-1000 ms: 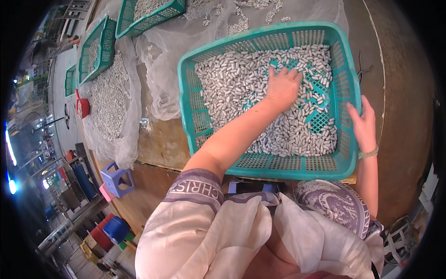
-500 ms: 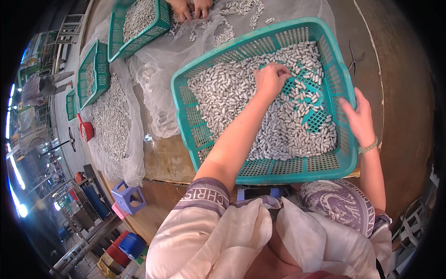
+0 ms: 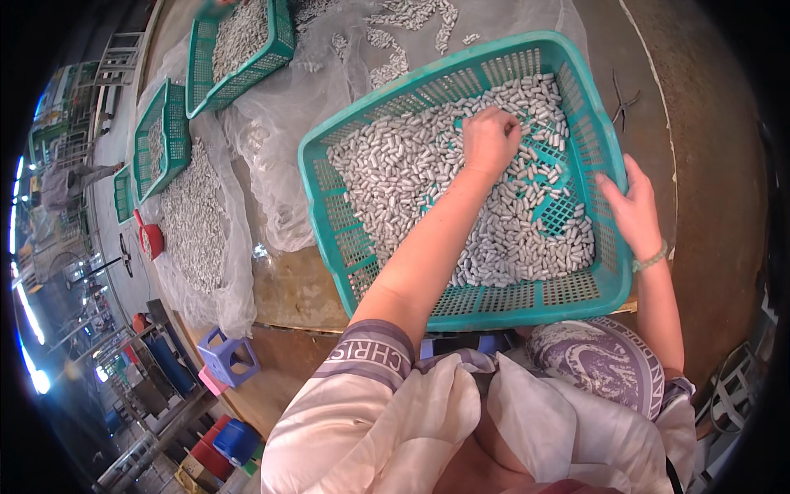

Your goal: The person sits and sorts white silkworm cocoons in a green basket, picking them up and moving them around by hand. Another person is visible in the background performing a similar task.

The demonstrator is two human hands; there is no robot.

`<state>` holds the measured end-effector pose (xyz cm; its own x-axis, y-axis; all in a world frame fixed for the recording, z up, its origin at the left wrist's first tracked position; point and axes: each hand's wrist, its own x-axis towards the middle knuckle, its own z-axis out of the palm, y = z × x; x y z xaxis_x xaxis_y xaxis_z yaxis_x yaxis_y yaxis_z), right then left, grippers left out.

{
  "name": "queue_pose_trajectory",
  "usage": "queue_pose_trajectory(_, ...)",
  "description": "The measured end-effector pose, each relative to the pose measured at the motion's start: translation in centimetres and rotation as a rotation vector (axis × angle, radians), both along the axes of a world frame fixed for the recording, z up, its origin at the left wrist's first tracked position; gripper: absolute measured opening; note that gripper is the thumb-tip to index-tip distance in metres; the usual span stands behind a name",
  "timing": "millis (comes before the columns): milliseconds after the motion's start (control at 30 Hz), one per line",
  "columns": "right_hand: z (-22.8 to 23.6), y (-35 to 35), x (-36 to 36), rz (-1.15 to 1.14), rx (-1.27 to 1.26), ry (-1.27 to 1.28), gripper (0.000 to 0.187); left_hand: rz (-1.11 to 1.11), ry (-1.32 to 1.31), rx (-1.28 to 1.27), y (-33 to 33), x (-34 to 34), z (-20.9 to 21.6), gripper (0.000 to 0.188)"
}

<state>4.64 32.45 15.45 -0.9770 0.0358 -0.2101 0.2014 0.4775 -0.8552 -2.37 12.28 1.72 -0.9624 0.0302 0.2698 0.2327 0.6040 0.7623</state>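
A large green plastic basket [image 3: 461, 309] sits in front of me, its floor mostly covered by small silvery, capsule-shaped pieces [image 3: 403, 165]. My left hand [image 3: 491, 142] reaches in over the far part of the pile, fingers curled and pressed together. Whatever they may hold is hidden. Beside that hand, a patch of the green mesh floor shows through among scattered pieces. My right hand [image 3: 632, 204] grips the basket's right rim, thumb over the inner side, with a bracelet on the wrist.
Two more green baskets of pieces [image 3: 239, 41] [image 3: 160, 140] stand at the far left. Pieces lie heaped on clear plastic sheeting [image 3: 284, 222], near a red scoop [image 3: 148, 237]. Dark pliers-like tool [image 3: 623, 103] lies beyond the right rim. A purple stool [image 3: 228, 357] stands below the table.
My left hand has shifted slightly right over the pieces, fingers still curled. Another person's hands, at the top before, are mostly out of view. My right hand stays on the rim.
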Motion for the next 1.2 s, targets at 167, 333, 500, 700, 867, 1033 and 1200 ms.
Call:
queue_pose_trajectory(167,-0.2,0.3,0.0,0.018,0.026,0.015,0.023,-0.115,-0.143,0.281,1.4,0.4,1.2,0.012)
queue_pose_trajectory(333,0.1,0.0,0.0,0.008,0.016,0.002,0.023,-0.24,0.014,0.17,3.1,0.2,1.4,0.012)
queue_pose_trajectory(500,0.3,-0.1,0.0,0.012,0.044,-0.012,0.022,-0.286,0.16,-0.068,3.3,-0.2,1.4,0.009)
queue_pose_trajectory(700,-0.1,0.1,0.1,-0.01,-0.004,-0.031,0.023,-0.302,-0.228,0.067,1.3,0.9,1.7,0.012)
queue_pose_trajectory(867,-0.3,0.4,0.1,0.019,0.067,0.01,0.023,-0.076,-0.23,0.087,-0.2,0.2,1.1,0.018)
queue_pose_trajectory(1033,-0.4,0.2,0.1,0.003,0.026,-0.008,0.023,-0.052,-0.088,0.049,1.7,-0.2,0.3,0.014)
queue_pose_trajectory(1200,-0.2,0.1,0.1,-0.013,0.007,-0.031,0.023,-0.071,-0.183,0.229,1.5,-0.5,0.2,0.013)
